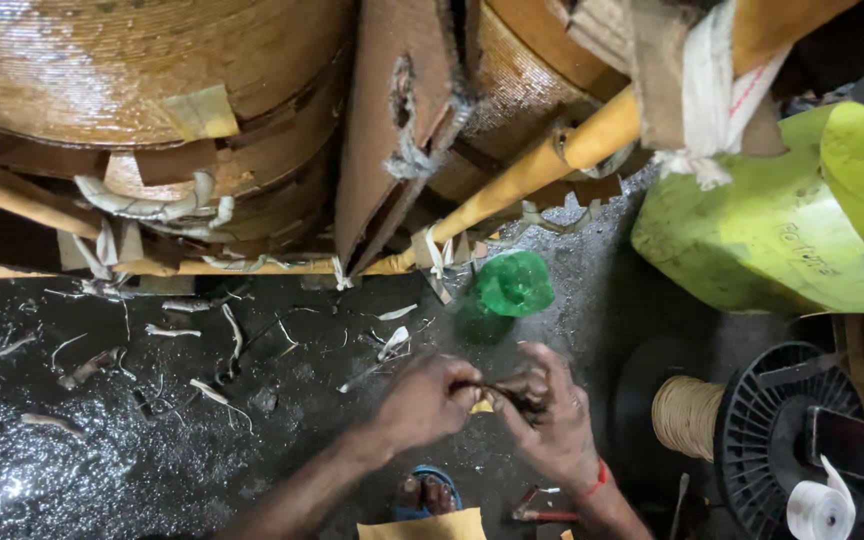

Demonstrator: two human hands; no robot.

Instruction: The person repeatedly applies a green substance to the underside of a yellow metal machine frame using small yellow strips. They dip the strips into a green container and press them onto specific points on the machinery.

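At the bottom centre, the left hand (422, 400) and right hand (552, 420) meet, both pinched shut on 1 dark strip (507, 393) stretched between them. Right of them sits a black spool (752, 430) of tan cord. Above lies a green bottle (514, 283) on the grimy floor (102, 440). Farthest up, big copper-brown coils (132, 70) fill the top.

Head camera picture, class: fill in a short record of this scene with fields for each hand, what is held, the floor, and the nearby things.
left hand: pinches one end of the dark thin strip
right hand: grips the other end; red band at wrist
held thing: dark thin strip, kind unclear
floor: dark glittery floor strewn with pale scraps
nearby: green plastic bottle; black spool of tan cord; white tape roll
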